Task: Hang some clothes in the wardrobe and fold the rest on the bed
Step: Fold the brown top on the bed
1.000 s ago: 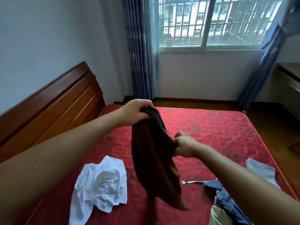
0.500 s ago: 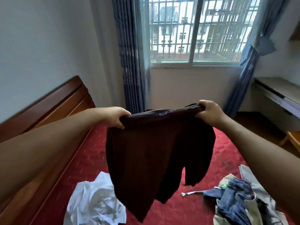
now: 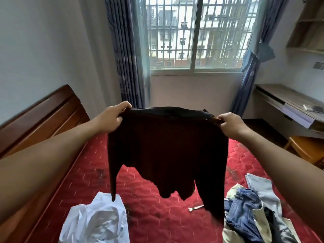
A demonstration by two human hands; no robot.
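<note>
Over bed point(image 3: 149, 225), hands point(image 3: 110, 118) point(image 3: 229, 123) grip sweater point(image 3: 166, 146) shldrs.

Daylight reaches me through the barred window point(image 3: 194, 35) in the far wall point(image 3: 189, 92), blue curtains point(image 3: 126, 50) on either side, with a wooden headboard point(image 3: 43, 120) against the pale left wall point(image 3: 43, 50), the red quilted bed point(image 3: 143, 216) below, and a desk point(image 3: 289, 100), stool point(image 3: 305, 148) and wall shelf point(image 3: 308, 27) at right.

sweater point(image 3: 166, 146) dark brown | mattress point(image 3: 84, 176) red, hexagon-quilted | shirt point(image 3: 98, 223) white | jeans point(image 3: 243, 213) blue
</note>
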